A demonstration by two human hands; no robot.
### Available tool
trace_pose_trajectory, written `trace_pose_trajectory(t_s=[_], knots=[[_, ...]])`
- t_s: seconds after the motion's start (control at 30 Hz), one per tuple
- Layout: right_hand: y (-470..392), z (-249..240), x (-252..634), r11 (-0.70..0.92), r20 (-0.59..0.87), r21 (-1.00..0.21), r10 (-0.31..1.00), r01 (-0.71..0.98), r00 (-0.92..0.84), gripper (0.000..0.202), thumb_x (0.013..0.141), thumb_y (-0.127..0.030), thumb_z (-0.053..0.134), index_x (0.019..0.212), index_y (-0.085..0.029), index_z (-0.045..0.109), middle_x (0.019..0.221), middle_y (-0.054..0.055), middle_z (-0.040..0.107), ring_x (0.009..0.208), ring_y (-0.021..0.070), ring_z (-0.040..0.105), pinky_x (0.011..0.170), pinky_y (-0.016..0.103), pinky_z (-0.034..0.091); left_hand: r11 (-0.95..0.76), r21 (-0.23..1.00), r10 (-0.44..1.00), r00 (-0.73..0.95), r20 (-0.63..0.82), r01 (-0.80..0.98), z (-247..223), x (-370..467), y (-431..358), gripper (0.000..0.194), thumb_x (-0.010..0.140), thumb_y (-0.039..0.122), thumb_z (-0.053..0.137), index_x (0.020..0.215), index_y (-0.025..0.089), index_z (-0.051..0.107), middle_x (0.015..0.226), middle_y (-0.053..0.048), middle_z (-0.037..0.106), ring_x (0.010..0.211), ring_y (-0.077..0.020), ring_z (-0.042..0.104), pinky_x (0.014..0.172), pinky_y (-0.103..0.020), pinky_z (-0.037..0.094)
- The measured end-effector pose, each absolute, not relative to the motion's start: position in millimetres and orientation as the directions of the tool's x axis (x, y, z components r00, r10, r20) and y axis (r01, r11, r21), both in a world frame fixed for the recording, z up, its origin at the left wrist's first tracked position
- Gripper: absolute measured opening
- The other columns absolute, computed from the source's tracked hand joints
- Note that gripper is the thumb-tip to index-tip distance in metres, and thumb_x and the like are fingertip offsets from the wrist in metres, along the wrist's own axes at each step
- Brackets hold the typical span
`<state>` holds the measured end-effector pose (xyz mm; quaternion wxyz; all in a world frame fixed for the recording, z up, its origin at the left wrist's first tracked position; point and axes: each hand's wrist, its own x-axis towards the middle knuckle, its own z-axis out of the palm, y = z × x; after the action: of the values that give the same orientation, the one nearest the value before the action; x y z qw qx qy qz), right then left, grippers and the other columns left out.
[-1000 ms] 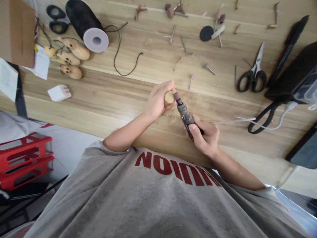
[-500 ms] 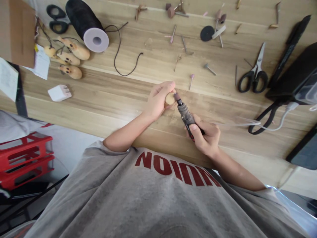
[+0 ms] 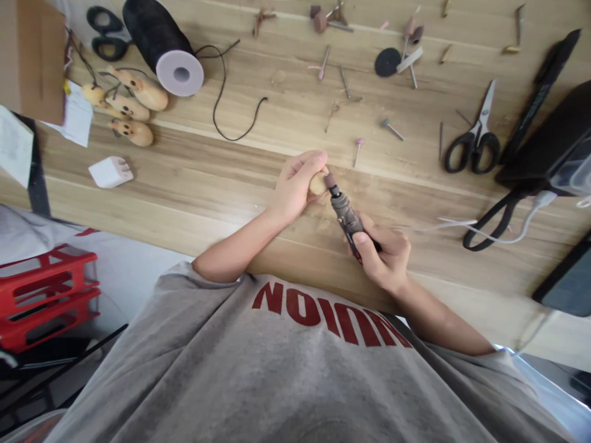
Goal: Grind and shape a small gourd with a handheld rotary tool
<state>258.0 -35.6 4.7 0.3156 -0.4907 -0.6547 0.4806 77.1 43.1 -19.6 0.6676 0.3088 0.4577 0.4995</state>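
Note:
Between the fingers of my left hand (image 3: 293, 184) is a small rounded piece of pale wood (image 3: 317, 184), partly hidden by the fingers. My right hand (image 3: 385, 252) is wrapped round a dark rotary tool (image 3: 347, 216), its thumb on top of the body. A brown cylindrical grinding bit (image 3: 329, 181) at the tool's tip meets the wood's right side. Just beyond the hands, a pink-headed bit (image 3: 359, 151) lies on the wooden table (image 3: 207, 203).
Several loose bits lie at the back, with a black disc (image 3: 387, 62). Scissors (image 3: 475, 138), a black pouch (image 3: 549, 135) and a white cable (image 3: 521, 232) are on the right. Carved wooden mice (image 3: 133, 132), a thread spool (image 3: 170, 55) and a white plug (image 3: 111, 171) sit left.
Both hands keep nearly the same place and grip. The wood piece has turned or shifted very slightly against the bit, and the thin white cable by my right hand has moved a little.

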Motion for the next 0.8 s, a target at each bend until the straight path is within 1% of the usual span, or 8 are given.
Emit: trace_pose_trajectory(t_s=[0.1, 0.23, 0.33, 0.43, 0.57, 0.67, 0.8], knots=[[-35.5, 4.3, 257.5, 0.076, -0.050, -0.932, 0.942, 0.355, -0.332, 0.034, 0.100, -0.039, 0.050, 0.107, -0.016, 0.074, 0.059, 0.000, 0.059, 0.050, 0.0133, 0.054, 0.055, 0.028, 0.047, 0.321, 0.872, 0.947, 0.097, -0.307, -0.371, -19.3, 77.5, 43.3, 0.060, 0.094, 0.051, 0.059, 0.046, 0.019, 0.045, 0.041, 0.004, 0.042, 0.035, -0.0058, 0.035, 0.039, -0.025, 0.020], [-35.2, 4.4, 257.8, 0.057, -0.062, -0.936, 0.945, 0.346, -0.322, 0.036, 0.102, -0.039, 0.047, 0.100, -0.017, 0.075, 0.056, 0.000, 0.058, 0.049, 0.0134, 0.053, 0.054, 0.028, 0.046, 0.299, 0.875, 0.953, 0.069, -0.295, -0.381, -20.5, 78.1, 43.7, 0.061, 0.091, 0.056, 0.061, 0.046, 0.019, 0.045, 0.040, 0.004, 0.039, 0.035, -0.0059, 0.034, 0.038, -0.025, 0.018], [-35.3, 4.1, 258.6, 0.068, -0.054, -0.938, 0.940, 0.341, -0.336, 0.035, 0.101, -0.038, 0.048, 0.105, -0.016, 0.075, 0.056, -0.001, 0.058, 0.049, 0.0131, 0.052, 0.054, 0.028, 0.045, 0.300, 0.873, 0.953, 0.088, -0.289, -0.384, -21.2, 77.6, 43.6, 0.060, 0.088, 0.058, 0.064, 0.046, 0.019, 0.046, 0.041, 0.004, 0.040, 0.035, -0.0062, 0.034, 0.038, -0.026, 0.017], [-35.7, 3.7, 258.9, 0.068, -0.051, -0.937, 0.943, 0.342, -0.328, 0.034, 0.102, -0.035, 0.048, 0.108, -0.016, 0.075, 0.056, -0.001, 0.058, 0.049, 0.0133, 0.052, 0.054, 0.028, 0.045, 0.310, 0.873, 0.950, 0.079, -0.303, -0.376, -20.3, 76.6, 43.0, 0.060, 0.092, 0.057, 0.060, 0.047, 0.019, 0.045, 0.041, 0.004, 0.039, 0.036, -0.0058, 0.033, 0.039, -0.026, 0.018], [-35.9, 4.0, 258.3, 0.080, -0.049, -0.932, 0.938, 0.353, -0.342, 0.033, 0.101, -0.037, 0.050, 0.109, -0.016, 0.075, 0.058, 0.000, 0.059, 0.050, 0.0136, 0.053, 0.054, 0.028, 0.045, 0.318, 0.870, 0.948, 0.116, -0.296, -0.378, -19.4, 76.4, 42.8, 0.058, 0.096, 0.049, 0.058, 0.047, 0.019, 0.045, 0.042, 0.003, 0.043, 0.036, -0.0063, 0.036, 0.039, -0.027, 0.018], [-35.7, 4.5, 258.2, 0.057, -0.062, -0.932, 0.948, 0.358, -0.313, 0.036, 0.102, -0.038, 0.047, 0.107, -0.016, 0.075, 0.056, 0.000, 0.058, 0.049, 0.0137, 0.053, 0.053, 0.028, 0.046, 0.304, 0.873, 0.951, 0.072, -0.299, -0.381, -20.9, 76.9, 43.4, 0.059, 0.096, 0.051, 0.056, 0.047, 0.019, 0.047, 0.041, 0.003, 0.039, 0.035, -0.0062, 0.035, 0.038, -0.026, 0.018], [-35.6, 3.9, 258.5, 0.079, -0.049, -0.931, 0.941, 0.355, -0.335, 0.034, 0.102, -0.038, 0.048, 0.104, -0.017, 0.075, 0.055, -0.001, 0.057, 0.048, 0.0127, 0.051, 0.052, 0.027, 0.044, 0.316, 0.876, 0.948, 0.083, -0.308, -0.365, -22.4, 76.8, 44.3, 0.059, 0.094, 0.052, 0.059, 0.046, 0.018, 0.046, 0.042, 0.004, 0.040, 0.036, -0.0058, 0.035, 0.039, -0.025, 0.020]])
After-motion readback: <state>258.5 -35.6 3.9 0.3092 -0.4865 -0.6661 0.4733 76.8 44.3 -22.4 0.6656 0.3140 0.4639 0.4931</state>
